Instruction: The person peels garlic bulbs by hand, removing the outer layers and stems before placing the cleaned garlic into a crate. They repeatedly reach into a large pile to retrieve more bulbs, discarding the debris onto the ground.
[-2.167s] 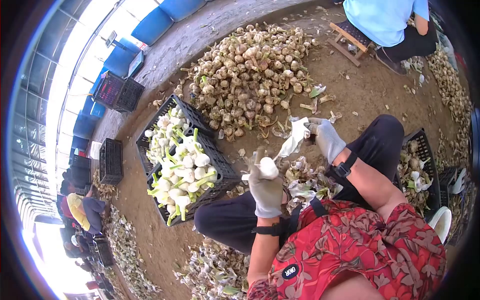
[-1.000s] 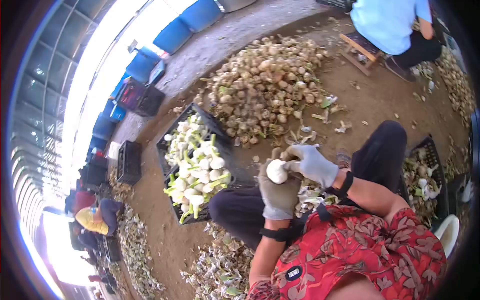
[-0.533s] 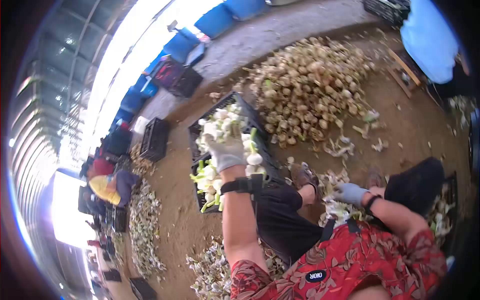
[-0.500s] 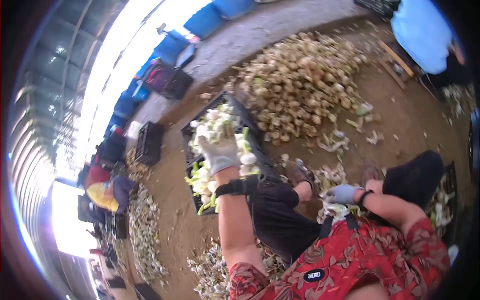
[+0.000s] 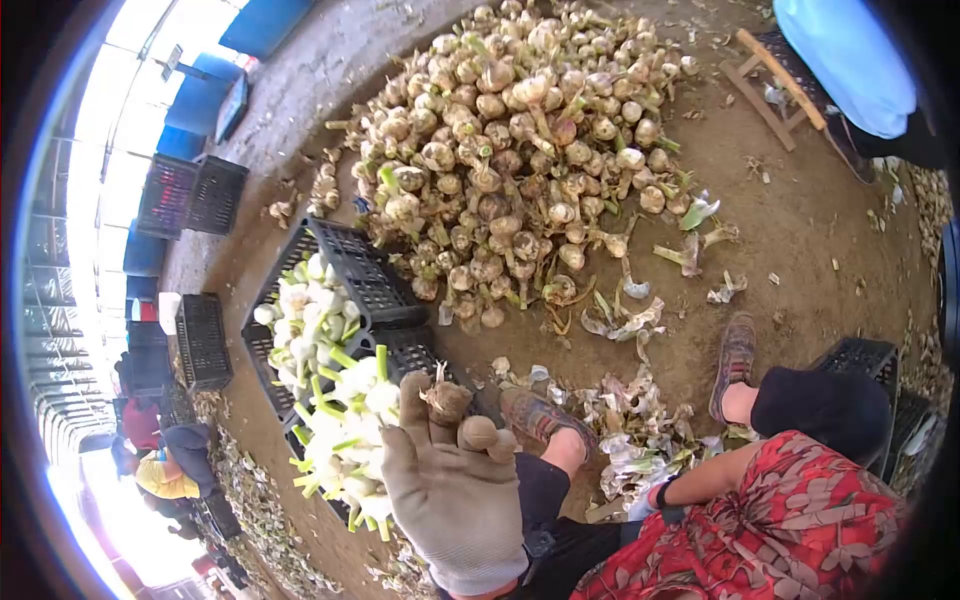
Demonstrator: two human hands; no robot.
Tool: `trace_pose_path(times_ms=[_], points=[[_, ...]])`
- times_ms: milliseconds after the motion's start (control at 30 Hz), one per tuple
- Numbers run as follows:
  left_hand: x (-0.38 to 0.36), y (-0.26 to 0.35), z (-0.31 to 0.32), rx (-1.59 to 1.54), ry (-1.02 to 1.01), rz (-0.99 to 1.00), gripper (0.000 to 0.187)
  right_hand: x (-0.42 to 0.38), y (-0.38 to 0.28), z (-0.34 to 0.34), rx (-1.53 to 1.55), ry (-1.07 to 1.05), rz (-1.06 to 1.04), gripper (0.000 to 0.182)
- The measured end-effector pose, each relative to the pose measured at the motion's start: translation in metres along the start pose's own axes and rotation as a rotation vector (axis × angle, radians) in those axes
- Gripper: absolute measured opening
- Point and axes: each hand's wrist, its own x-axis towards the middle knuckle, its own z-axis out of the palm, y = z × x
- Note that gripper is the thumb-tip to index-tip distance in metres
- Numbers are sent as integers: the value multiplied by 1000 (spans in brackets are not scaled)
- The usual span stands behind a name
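My left hand [image 5: 455, 490], in a grey-beige glove, is turned palm up at the lower middle. Its fingers curl around a brownish garlic bulb [image 5: 447, 401]. Just left of it, black crates hold peeled white bulbs [image 5: 310, 320] with cut green stems. My right hand [image 5: 643, 503] is low between the knees, mostly hidden by the forearm and clothing, beside loose garlic skins [image 5: 635, 445]. Its fingers cannot be made out. A large heap of unpeeled garlic [image 5: 500, 170] lies beyond the crates.
Dark crates [image 5: 203, 340] and blue containers [image 5: 195, 100] stand at the left. A person in yellow [image 5: 168, 475] bends at the far left. Another person's light-blue garment [image 5: 850, 65] is at the upper right, near a wooden frame [image 5: 780, 90]. A black crate [image 5: 860, 360] stands by my right knee.
My left hand has left the white bulbs in the crate and turned palm up, now with a brownish bulb. My right hand has moved toward my body. The view has shifted closer to the heap.
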Motion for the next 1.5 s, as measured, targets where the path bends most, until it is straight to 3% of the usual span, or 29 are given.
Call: trace_pose_path(times_ms=[133,367,400,500,633,767,800,900,1033,1233,1300,1367,1433,1500], points=[[58,1,19,-59,105,-38,44,-20,-7,-13,85,-42,11,39],[122,39,33,-103,-45,-7,36,-65,-33,-28,89,14,66,37],[120,44,39,-55,22,-10,34,-70,-35,-30,88,41,63,37],[111,53,37,-54,-105,4,33,-72,-36,-34,65,96,51,36],[101,36,32,55,-193,171,27,-52,-24,-29,55,132,22,35],[41,0,30,-61,-164,-86,31,-14,-6,-18,93,183,-56,34],[21,-3,24,43,-271,-61,32,-7,-3,-15,100,194,-68,33],[3,-15,5,271,-77,114,34,0,2,-10,91,217,-88,33],[2,-4,-7,65,-29,-55,33,-14,5,-5,92,206,-80,32],[20,-26,11,162,46,-60,37,-19,0,-2,117,47,-177,31],[40,-34,18,139,148,-158,39,-15,2,7,738,-29,104,31],[69,-37,15,126,160,-208,39,11,34,6,485,-4,-41,32],[95,-33,15,112,151,-232,41,-18,12,-3,113,27,-133,32],[118,-23,17,114,252,-236,36,-46,-14,-11,240,30,-43,34]])
